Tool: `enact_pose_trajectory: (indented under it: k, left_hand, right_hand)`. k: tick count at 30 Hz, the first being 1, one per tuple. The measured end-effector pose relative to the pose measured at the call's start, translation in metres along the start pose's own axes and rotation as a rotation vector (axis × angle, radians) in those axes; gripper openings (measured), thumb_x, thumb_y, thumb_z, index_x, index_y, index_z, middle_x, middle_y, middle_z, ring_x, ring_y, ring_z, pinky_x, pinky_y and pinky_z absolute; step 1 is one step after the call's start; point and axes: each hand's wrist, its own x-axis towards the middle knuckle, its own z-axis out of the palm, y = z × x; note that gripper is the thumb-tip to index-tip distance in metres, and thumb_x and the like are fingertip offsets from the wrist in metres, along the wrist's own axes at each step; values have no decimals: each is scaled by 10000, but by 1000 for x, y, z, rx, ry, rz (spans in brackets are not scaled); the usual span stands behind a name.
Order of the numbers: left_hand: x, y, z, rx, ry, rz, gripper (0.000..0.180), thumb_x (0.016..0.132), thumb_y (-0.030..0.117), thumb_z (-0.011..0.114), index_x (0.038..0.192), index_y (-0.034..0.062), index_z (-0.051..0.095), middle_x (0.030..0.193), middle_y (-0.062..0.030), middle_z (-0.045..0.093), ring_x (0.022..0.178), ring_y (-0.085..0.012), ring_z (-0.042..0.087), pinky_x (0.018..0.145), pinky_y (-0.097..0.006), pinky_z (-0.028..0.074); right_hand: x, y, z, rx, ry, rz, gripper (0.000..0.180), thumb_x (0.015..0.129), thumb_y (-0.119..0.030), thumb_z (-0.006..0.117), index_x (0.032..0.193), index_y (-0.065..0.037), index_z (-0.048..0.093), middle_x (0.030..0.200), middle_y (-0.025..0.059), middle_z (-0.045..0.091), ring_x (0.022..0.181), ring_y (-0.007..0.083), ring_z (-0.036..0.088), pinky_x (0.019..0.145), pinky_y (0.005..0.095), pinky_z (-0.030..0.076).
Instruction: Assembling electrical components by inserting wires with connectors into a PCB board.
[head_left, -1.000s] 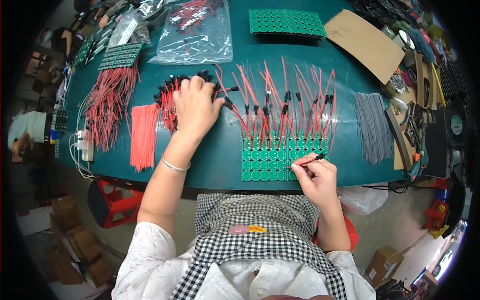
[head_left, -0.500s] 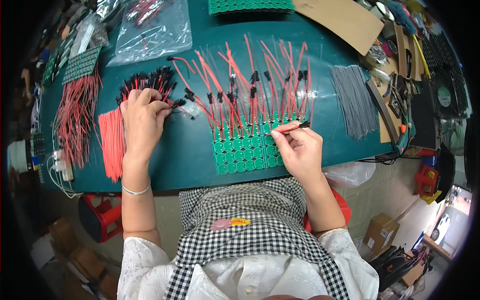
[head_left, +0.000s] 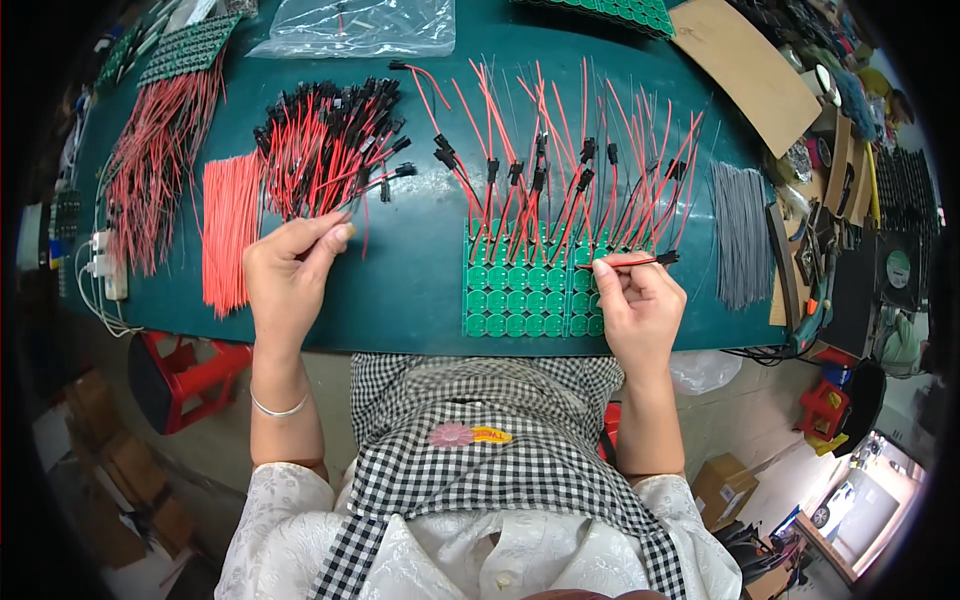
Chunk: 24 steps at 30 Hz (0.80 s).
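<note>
My left hand [head_left: 290,270] is closed in a pinch at the near edge of a heap of connector leads [head_left: 320,150]. A red-and-black connector lead [head_left: 368,187] runs up from its fingertips to a black plug. My right hand [head_left: 640,305] pinches another connector lead [head_left: 635,262], whose black plug points right. The fingertips rest over the green circuit board panel [head_left: 515,300], which is printed with rows of round pads. Several red and dark wires with black plugs [head_left: 585,150] stand out from its far rows. The exact wire tips under both hands are too small to make out.
Left of the heap lie red wires [head_left: 228,235] in a flat bundle, and beyond them a wired board [head_left: 185,60]. Grey wires [head_left: 742,235] lie at the right. A clear plastic bag [head_left: 360,28] and cardboard [head_left: 745,70] are at the back. Tools [head_left: 812,310] edge the table.
My left hand has drawn back from the heap toward me, now with a lead in its fingertips. My right hand keeps its lead over the panel. The whole view has shifted.
</note>
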Motion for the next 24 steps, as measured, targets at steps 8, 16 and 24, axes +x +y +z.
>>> enact_pose_trajectory:
  k: [8,16,24]
  left_hand:
    - [-12,10,6,-368,-3,-152,163,969,51,671,1073,-54,739,870,-65,744,730,-108,665,700,-241,534]
    - [-9,19,4,269,-110,144,155,892,-1,689,1039,-19,734,859,-111,717,742,-214,623,720,-314,491]
    - [-8,22,-2,404,-122,218,189,800,13,749,982,-8,705,898,-112,695,853,-295,620,790,-371,491]
  right_hand:
    - [0,1,-3,278,-84,109,51,877,34,727,897,73,700,824,56,679,570,78,605,520,213,484]
    - [0,0,-9,209,-172,161,50,884,32,721,907,74,707,855,67,703,611,91,646,562,216,537]
    - [0,-2,-6,174,-109,193,51,882,8,742,883,56,726,827,57,715,591,79,631,528,217,504]
